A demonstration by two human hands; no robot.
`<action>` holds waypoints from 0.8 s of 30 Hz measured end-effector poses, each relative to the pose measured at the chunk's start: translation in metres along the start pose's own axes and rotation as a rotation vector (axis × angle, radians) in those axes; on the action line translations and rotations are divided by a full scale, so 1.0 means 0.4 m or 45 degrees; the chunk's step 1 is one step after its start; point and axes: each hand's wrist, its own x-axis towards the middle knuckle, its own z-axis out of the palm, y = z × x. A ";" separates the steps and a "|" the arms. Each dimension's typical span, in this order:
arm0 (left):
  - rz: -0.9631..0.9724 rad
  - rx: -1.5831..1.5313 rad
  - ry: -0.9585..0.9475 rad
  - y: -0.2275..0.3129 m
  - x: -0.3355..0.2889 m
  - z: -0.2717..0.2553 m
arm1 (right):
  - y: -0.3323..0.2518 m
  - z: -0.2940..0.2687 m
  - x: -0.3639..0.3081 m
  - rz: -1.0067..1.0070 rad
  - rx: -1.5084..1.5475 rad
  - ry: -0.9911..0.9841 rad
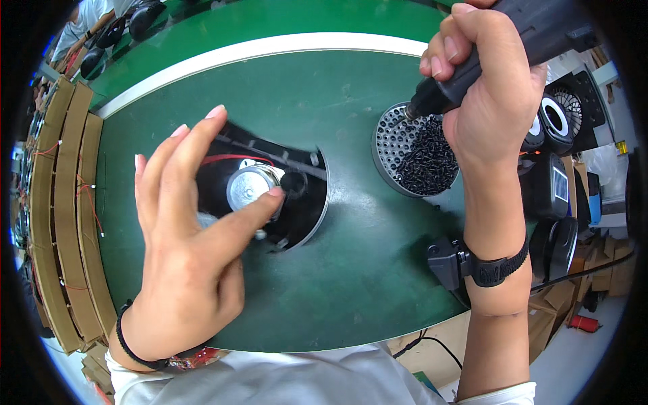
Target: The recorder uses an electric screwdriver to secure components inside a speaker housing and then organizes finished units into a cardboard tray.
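My right hand (496, 88) is wrapped round a black electric screwdriver (533, 34). Its tip points down at the holed side of a round grey screw tray (382, 158), where black screws (426, 158) are heaped on the right. My left hand (185, 223) spreads its fingers over a black curved housing (307, 212), blurred by motion. Inside the housing sits a round silver speaker magnet (248, 187) with a red wire beside it. My left thumb reaches across next to the magnet; whether it touches is hard to tell. Part of the housing is hidden under this hand.
Long cardboard trays (67, 202) with red wires stand along the left edge of the green table (351, 283). A white strip (270, 46) borders the far side. Black speaker parts (557, 118) and cartons (553, 304) crowd the right. Another person's arm (101, 25) shows at far left.
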 end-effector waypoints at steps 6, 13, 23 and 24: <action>0.030 -0.466 0.007 -0.019 -0.013 0.037 | 0.026 -0.008 0.001 -0.071 -0.058 0.024; -0.070 -0.442 0.074 -0.006 -0.040 0.057 | 0.047 -0.021 0.000 -0.030 -0.070 0.023; -0.085 -0.566 0.223 -0.020 -0.022 0.100 | 0.055 -0.076 0.001 -0.026 -0.167 -0.127; -0.022 -0.550 0.226 -0.021 -0.020 0.101 | 0.056 -0.081 0.015 -0.103 -0.077 -0.110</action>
